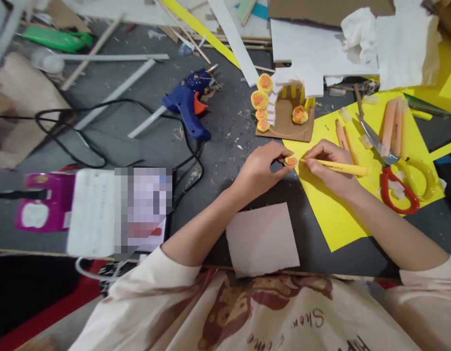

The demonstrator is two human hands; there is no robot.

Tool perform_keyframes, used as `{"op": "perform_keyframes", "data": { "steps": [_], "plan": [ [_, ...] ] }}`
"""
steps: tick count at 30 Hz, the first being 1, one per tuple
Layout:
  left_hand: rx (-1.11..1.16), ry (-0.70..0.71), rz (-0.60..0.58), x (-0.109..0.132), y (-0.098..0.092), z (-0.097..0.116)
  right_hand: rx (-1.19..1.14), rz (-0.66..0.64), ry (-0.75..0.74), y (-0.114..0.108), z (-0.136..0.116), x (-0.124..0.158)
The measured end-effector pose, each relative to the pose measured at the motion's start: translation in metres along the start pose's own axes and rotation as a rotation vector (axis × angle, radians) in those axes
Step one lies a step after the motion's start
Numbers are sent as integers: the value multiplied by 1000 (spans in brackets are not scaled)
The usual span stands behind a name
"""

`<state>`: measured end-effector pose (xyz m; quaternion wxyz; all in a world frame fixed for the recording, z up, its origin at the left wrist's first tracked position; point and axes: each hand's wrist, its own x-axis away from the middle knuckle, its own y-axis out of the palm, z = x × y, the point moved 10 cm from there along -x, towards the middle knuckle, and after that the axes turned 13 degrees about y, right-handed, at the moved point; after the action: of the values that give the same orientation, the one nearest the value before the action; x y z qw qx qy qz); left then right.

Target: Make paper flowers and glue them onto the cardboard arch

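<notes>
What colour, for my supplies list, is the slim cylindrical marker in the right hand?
Yellow marker; head view.

A dark grey table (220, 158) with a thin brownish edge (28, 252) stands in soft, pale light.

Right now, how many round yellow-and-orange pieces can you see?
6: one piece in your left hand, four pieces down the left of the cardboard model, and another piece on its right side. More could be hidden.
</notes>
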<state>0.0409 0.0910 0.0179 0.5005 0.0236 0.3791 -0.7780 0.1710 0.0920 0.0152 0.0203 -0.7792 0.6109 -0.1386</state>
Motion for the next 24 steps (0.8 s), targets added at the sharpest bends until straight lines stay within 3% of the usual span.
{"op": "perform_keyframes", "data": {
  "steps": [24],
  "plan": [
    [-18,-27,-21,0,2,-2,64,-17,-8,3,-2,2]
  ]
}}
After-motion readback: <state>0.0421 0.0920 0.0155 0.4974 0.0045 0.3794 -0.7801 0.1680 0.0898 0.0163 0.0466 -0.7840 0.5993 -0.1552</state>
